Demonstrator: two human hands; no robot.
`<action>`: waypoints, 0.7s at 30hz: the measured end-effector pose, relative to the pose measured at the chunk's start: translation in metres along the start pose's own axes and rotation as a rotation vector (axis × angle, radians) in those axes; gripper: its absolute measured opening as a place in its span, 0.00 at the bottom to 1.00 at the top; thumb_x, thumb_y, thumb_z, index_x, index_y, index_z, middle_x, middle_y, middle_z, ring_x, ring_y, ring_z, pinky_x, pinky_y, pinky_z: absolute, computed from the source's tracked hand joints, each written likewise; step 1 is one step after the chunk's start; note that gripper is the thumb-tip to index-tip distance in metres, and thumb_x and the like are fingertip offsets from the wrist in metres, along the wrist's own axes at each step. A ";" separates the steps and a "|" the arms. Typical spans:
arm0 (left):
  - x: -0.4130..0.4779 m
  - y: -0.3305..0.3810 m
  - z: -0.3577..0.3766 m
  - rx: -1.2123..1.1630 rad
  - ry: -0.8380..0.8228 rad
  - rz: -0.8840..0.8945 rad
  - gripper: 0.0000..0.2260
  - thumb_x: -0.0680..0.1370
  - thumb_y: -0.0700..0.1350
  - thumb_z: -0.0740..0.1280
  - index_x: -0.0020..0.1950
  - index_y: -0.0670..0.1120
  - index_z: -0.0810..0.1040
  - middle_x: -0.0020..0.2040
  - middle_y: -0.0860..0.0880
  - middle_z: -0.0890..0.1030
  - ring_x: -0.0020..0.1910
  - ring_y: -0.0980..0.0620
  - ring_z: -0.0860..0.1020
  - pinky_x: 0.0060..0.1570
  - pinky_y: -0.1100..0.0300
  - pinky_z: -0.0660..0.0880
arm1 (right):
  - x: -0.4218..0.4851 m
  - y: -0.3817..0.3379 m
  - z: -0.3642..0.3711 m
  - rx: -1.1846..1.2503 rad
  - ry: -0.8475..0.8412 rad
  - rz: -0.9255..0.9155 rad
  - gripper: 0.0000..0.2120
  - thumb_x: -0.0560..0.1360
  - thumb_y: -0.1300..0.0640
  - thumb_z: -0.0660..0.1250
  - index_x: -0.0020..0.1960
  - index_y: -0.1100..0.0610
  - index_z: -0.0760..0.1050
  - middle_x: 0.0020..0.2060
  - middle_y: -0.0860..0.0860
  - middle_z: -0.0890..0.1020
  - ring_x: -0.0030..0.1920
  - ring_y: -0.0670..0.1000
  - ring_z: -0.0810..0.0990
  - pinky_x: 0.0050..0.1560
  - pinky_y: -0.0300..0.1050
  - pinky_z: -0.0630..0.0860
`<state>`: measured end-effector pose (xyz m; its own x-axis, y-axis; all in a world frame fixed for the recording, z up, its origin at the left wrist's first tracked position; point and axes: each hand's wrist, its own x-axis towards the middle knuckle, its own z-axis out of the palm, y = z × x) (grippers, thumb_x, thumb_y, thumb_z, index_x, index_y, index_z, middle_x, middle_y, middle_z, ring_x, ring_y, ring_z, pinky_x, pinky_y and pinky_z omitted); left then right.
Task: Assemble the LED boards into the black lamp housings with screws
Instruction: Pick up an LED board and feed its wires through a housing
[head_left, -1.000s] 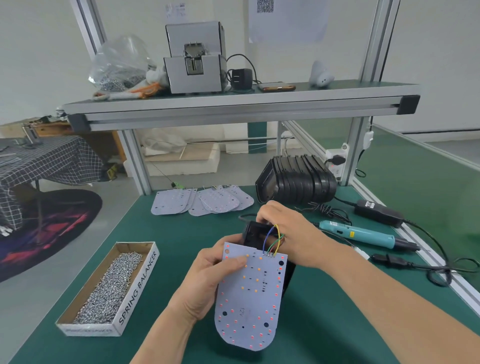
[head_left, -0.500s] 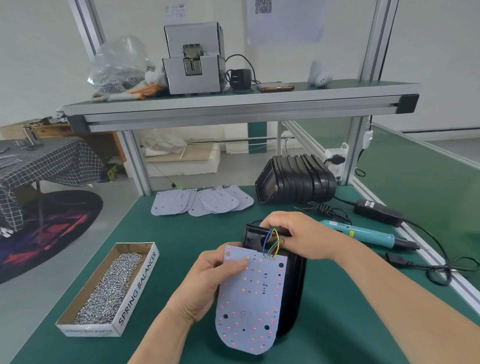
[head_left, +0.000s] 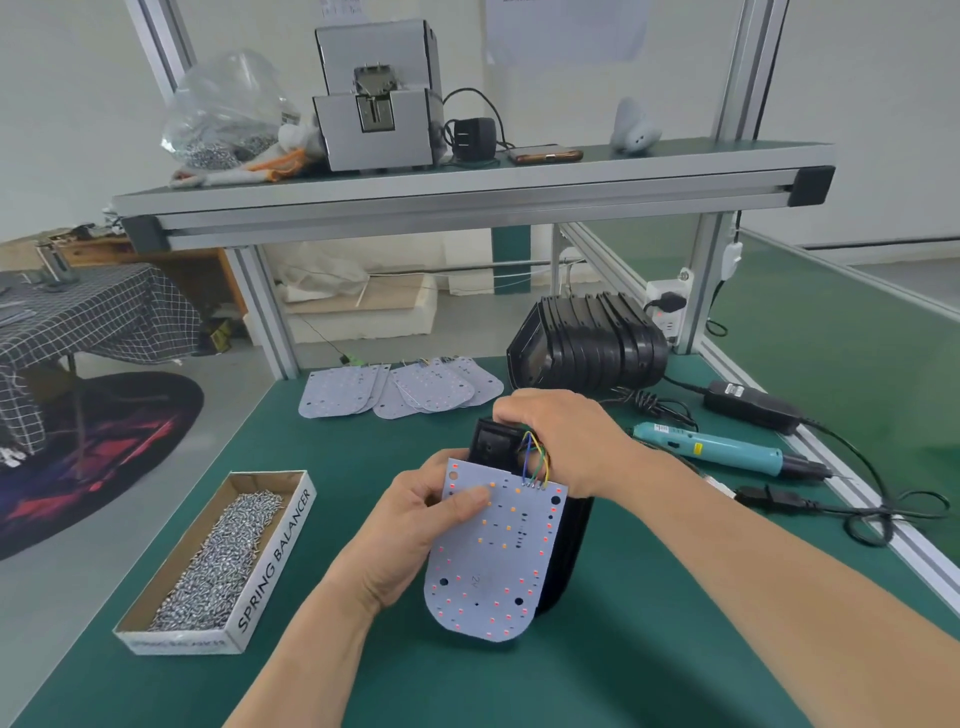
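A white LED board (head_left: 493, 551) with red and orange dots lies tilted over a black lamp housing (head_left: 571, 540) at the table's middle. My left hand (head_left: 410, 530) grips the board's left edge, thumb on its face. My right hand (head_left: 561, 431) curls over the housing's far end, beside the coloured wires (head_left: 535, 460) that run from the board's top edge. More LED boards (head_left: 400, 389) lie fanned out farther back. A row of stacked black housings (head_left: 592, 343) stands at the back right.
An open cardboard box of screws (head_left: 218, 561) sits at the left. A teal electric screwdriver (head_left: 722, 449) with power adapter (head_left: 753, 405) and cables lies at the right. An upper shelf (head_left: 467, 182) carries a grey screw feeder (head_left: 374, 124), a bag of screws and a phone.
The board and housing have stayed nearly in place. My right hand has shifted a little along the housing's far end by the wires.
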<state>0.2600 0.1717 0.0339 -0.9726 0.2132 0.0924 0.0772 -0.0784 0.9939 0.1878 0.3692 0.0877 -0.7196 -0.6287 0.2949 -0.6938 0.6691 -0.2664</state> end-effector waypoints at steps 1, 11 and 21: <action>0.000 0.001 -0.001 -0.003 0.004 0.004 0.16 0.71 0.50 0.75 0.55 0.42 0.86 0.62 0.50 0.79 0.59 0.46 0.80 0.63 0.47 0.77 | 0.000 -0.001 0.000 0.001 0.002 -0.007 0.07 0.70 0.57 0.67 0.48 0.53 0.73 0.42 0.47 0.76 0.44 0.56 0.74 0.43 0.52 0.76; -0.001 0.011 -0.013 -0.187 0.052 -0.017 0.15 0.71 0.47 0.74 0.54 0.41 0.86 0.53 0.41 0.86 0.50 0.46 0.84 0.51 0.54 0.80 | 0.002 0.019 -0.010 1.068 -0.443 0.191 0.16 0.77 0.54 0.67 0.63 0.56 0.79 0.57 0.48 0.85 0.56 0.45 0.82 0.57 0.38 0.76; -0.009 0.012 -0.018 -0.343 0.168 -0.057 0.13 0.68 0.47 0.78 0.50 0.44 0.85 0.48 0.39 0.86 0.43 0.41 0.85 0.42 0.49 0.82 | 0.000 0.029 0.028 0.634 -0.022 0.358 0.23 0.76 0.44 0.65 0.47 0.67 0.75 0.41 0.58 0.78 0.39 0.53 0.72 0.45 0.50 0.71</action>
<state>0.2657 0.1518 0.0435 -0.9978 0.0663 -0.0014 -0.0278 -0.3987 0.9167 0.1665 0.3776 0.0543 -0.9014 -0.4267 0.0732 -0.2949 0.4815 -0.8254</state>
